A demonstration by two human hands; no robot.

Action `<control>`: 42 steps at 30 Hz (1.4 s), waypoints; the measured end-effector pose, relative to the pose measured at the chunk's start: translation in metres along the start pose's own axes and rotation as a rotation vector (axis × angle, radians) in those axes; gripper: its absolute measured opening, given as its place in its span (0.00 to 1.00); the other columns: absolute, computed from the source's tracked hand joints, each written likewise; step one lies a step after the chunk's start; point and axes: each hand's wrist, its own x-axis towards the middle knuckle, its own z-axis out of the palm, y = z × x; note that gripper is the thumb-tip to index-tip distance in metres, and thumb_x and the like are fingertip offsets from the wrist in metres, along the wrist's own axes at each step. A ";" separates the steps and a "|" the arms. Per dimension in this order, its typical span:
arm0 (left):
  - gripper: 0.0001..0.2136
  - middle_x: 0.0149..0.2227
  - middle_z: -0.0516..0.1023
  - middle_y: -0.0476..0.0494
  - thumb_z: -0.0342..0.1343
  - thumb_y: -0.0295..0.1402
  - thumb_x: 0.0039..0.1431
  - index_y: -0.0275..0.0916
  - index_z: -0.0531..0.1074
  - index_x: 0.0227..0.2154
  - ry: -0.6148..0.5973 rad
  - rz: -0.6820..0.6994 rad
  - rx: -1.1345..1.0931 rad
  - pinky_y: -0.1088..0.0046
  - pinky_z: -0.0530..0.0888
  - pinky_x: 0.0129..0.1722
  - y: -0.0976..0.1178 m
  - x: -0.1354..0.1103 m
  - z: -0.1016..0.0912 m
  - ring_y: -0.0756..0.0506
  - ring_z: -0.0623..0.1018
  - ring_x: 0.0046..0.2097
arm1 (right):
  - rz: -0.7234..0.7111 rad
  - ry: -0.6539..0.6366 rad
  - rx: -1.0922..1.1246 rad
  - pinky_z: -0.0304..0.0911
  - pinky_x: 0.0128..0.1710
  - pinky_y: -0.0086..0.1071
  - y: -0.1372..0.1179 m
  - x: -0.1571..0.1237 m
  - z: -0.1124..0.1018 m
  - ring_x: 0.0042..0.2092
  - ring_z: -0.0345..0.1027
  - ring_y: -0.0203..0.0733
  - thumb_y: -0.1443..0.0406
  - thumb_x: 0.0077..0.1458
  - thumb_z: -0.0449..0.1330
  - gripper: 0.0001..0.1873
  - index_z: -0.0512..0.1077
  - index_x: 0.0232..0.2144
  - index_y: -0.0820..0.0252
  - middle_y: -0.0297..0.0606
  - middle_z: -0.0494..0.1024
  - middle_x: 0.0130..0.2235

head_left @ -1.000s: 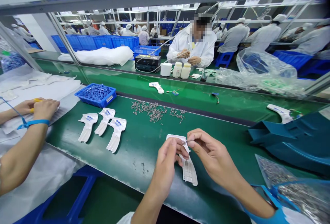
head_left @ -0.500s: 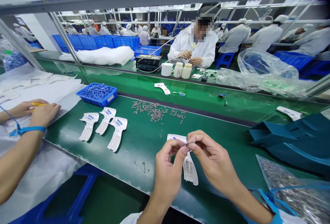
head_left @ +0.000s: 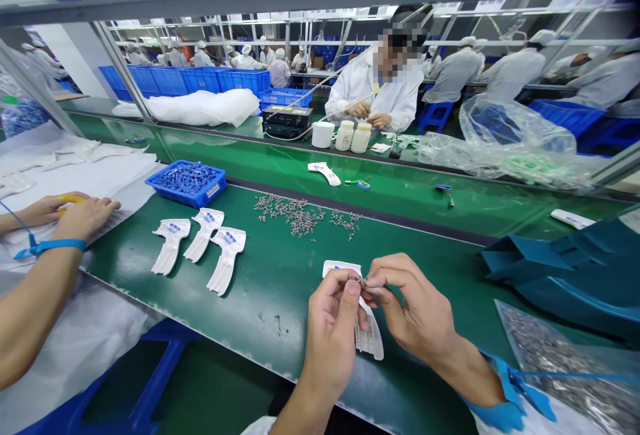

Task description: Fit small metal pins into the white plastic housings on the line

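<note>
My left hand [head_left: 331, 321] and my right hand [head_left: 417, 305] meet fingertip to fingertip, both pinching tiny silvery metal parts [head_left: 361, 281]. Their exact kind is too small to make out. Below the hands, a white gun-shaped plastic shell half [head_left: 371, 340] lies on the green bench, partly covered by my fingers. Farther back is a loose scatter of small metal parts [head_left: 300, 218]. To the left lie three similar white shell halves [head_left: 171, 243] with blue printing, near a blue tray [head_left: 214, 189] of small blue pieces.
On the left, a co-worker's hands [head_left: 83, 218] hold something yellow. A clear bag of metal parts [head_left: 555, 355] and a teal plastic bin [head_left: 555, 268] stand at the right. Behind the bench runs a green belt [head_left: 260, 161] carrying a white shell [head_left: 325, 173]; another person sits beyond it.
My hands stay together at the same spot, with the fingers shifted slightly and the right wrist turned. The shells and small parts on the belt have moved right.
</note>
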 end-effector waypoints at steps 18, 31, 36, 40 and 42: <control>0.11 0.27 0.67 0.51 0.66 0.36 0.55 0.34 0.71 0.30 -0.110 -0.483 -0.595 0.83 0.64 0.20 0.011 0.015 -0.003 0.52 0.72 0.30 | 0.011 -0.165 -0.029 0.69 0.36 0.34 0.007 0.018 -0.013 0.37 0.71 0.41 0.70 0.65 0.52 0.07 0.68 0.39 0.53 0.38 0.75 0.36; 0.09 0.36 0.79 0.43 0.59 0.39 0.62 0.40 0.79 0.36 0.095 0.065 0.338 0.75 0.69 0.32 0.011 0.011 -0.009 0.46 0.75 0.37 | 0.301 -0.066 -0.026 0.68 0.36 0.33 -0.012 0.004 0.005 0.37 0.71 0.40 0.68 0.66 0.53 0.05 0.68 0.38 0.54 0.37 0.74 0.37; 0.09 0.35 0.76 0.45 0.54 0.38 0.66 0.42 0.76 0.34 0.108 0.196 0.458 0.73 0.66 0.38 0.009 0.004 -0.006 0.46 0.72 0.36 | -0.012 -0.035 -0.163 0.70 0.38 0.39 -0.006 -0.003 0.008 0.41 0.72 0.45 0.73 0.63 0.53 0.12 0.68 0.46 0.54 0.41 0.76 0.39; 0.16 0.27 0.68 0.49 0.51 0.43 0.67 0.40 0.69 0.27 0.095 0.150 0.371 0.75 0.63 0.31 -0.001 0.001 -0.003 0.49 0.66 0.30 | -0.211 -0.038 -0.204 0.71 0.36 0.42 0.007 -0.006 0.007 0.41 0.74 0.48 0.74 0.62 0.53 0.16 0.67 0.50 0.54 0.44 0.78 0.40; 0.18 0.24 0.64 0.52 0.52 0.47 0.66 0.39 0.66 0.26 0.076 0.022 0.175 0.77 0.61 0.25 -0.005 0.001 0.001 0.52 0.62 0.25 | -0.267 -0.059 -0.188 0.72 0.37 0.42 0.015 -0.007 0.004 0.42 0.74 0.48 0.75 0.62 0.53 0.17 0.67 0.50 0.56 0.45 0.78 0.40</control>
